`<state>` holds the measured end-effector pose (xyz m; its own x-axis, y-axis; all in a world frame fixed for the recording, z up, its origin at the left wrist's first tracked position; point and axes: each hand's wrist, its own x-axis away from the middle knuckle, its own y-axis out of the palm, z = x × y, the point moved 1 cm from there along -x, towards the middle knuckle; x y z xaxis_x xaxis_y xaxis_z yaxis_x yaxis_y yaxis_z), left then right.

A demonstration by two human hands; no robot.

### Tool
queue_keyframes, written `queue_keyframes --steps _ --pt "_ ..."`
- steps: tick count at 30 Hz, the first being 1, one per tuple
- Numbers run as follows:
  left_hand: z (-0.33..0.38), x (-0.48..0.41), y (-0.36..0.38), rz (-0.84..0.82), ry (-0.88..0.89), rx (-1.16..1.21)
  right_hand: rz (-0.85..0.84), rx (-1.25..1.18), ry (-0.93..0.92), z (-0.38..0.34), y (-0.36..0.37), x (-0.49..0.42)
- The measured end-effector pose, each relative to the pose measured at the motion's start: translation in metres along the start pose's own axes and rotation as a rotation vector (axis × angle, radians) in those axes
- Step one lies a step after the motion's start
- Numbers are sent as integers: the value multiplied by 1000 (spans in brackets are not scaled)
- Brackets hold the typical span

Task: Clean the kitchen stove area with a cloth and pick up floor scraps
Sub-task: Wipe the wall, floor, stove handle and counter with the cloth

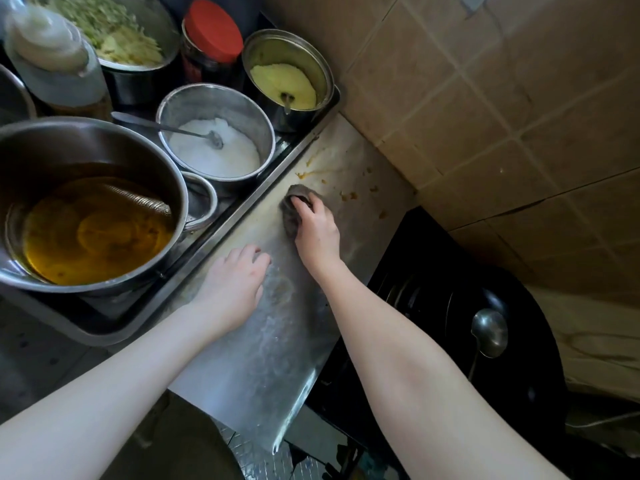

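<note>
Head view, looking down on a stove corner. Tan tiled wall [485, 98] is filling the upper right. A steel counter [263, 341] is running diagonally through the middle, its near end cut off by shadow. A black wok [519, 358] is sitting to its right, partly lost in darkness, with a ladle [490, 332] lying in it. A metal tray [104, 327] is lying on the left and carrying a large pot [86, 140] of amber liquid, its left rim out of frame, a pot of white grains [214, 109] with a spoon, and a small pot of yellow paste [287, 50]. Behind them, a red-lidded jar [211, 32], a blurred squeeze bottle [52, 57] and a bowl of shredded vegetables [114, 29] are being cropped by the top edge.

The left hand [232, 282] is resting palm-down on the counter beside the tray, fingers loosely extended and holding nothing. The right hand [317, 233] is pressing down with curled fingers gripping a grey cloth [290, 216], which is lying bunched on the counter just beside the tray's edge and is largely hidden under the hand. Orange smears [348, 195] are dotting the counter just beyond the cloth, towards the wall.
</note>
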<state>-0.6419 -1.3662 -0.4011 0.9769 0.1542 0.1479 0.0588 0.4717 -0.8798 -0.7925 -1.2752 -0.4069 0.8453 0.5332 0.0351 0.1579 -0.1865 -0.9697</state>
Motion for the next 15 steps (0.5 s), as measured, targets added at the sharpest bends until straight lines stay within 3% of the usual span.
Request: queue_keyframes --steps 4,9,15 --pt "-3 -3 2 6 -14 -7 42 -34 63 18 -8 -25" --pt "2 -12 1 13 -27 -14 200 -105 436 76 -35 -36" --pt "11 -31 -1 -34 35 -134 275 -169 743 119 -43 -51"
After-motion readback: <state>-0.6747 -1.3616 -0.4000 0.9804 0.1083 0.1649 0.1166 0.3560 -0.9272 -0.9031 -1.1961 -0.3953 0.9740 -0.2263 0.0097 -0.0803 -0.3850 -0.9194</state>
